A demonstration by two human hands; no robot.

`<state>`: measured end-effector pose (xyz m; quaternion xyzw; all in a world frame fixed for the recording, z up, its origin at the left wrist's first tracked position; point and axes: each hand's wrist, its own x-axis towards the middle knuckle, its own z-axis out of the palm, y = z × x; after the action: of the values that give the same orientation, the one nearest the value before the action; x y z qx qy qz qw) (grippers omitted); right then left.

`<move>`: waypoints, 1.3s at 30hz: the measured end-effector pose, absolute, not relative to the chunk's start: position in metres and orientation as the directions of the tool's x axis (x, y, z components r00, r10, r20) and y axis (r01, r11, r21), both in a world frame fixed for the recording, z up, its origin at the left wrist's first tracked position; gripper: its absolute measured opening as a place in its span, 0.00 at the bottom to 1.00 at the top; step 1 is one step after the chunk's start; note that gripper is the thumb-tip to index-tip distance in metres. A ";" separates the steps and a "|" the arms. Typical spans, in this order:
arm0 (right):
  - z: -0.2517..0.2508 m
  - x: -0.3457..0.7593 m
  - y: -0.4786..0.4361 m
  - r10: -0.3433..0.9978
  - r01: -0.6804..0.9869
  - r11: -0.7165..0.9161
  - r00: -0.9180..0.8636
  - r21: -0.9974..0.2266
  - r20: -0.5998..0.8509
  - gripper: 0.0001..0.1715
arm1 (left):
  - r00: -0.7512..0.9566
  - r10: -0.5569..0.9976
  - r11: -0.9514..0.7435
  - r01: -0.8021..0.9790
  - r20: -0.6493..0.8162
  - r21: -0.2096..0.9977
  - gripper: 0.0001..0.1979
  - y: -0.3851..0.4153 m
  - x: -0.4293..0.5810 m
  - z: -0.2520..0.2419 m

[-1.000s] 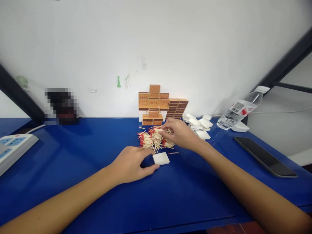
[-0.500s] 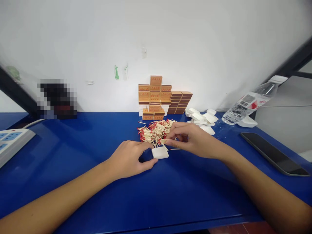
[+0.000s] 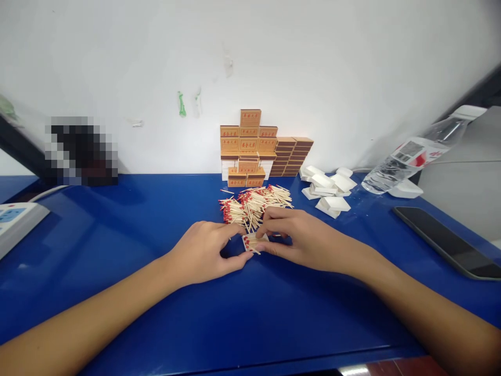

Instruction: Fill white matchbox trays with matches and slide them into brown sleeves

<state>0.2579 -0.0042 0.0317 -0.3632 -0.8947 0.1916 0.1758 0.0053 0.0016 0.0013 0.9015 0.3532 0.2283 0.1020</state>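
Note:
A small white matchbox tray (image 3: 252, 242) lies on the blue table (image 3: 235, 313) between my two hands, with several red-tipped matches lying in it. My left hand (image 3: 203, 253) grips the tray's left side between thumb and forefinger. My right hand (image 3: 297, 237) is closed over the tray's right side, its fingertips pressing the matches down into it. Just behind the hands spreads a loose pile of red-tipped matches (image 3: 254, 203).
Stacked orange matchboxes (image 3: 250, 149) and a brown stack (image 3: 291, 156) stand against the white wall. Several empty white trays (image 3: 329, 190) lie to the right, then a tilted water bottle (image 3: 415, 156) and a dark phone (image 3: 450, 243). A power strip (image 3: 15, 222) sits at the far left.
My right hand left the match pile with a pinch of matches and came down to the tray, which now holds matches. The left hand kept its grip. The view tilted downward.

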 end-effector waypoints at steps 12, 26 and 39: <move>0.033 0.253 -0.010 0.717 0.576 0.654 -0.679 -0.489 0.158 0.04 | 0.647 0.700 -0.713 0.603 0.304 0.359 0.12 0.001 0.006 0.004; 0.028 0.255 -0.006 0.727 0.569 0.656 -0.654 -0.496 0.210 0.05 | 0.641 0.674 -0.739 0.581 0.368 0.341 0.13 0.001 0.005 0.004; 0.024 0.258 -0.002 0.710 0.580 0.677 -0.677 -0.453 0.195 0.10 | 0.642 0.674 -0.739 0.574 0.366 0.354 0.14 0.002 0.005 0.002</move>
<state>0.2579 -0.0022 0.0245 -0.3593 -0.8977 0.1803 0.1806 0.0048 0.0022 0.0024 0.9002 0.3464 0.2429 0.1031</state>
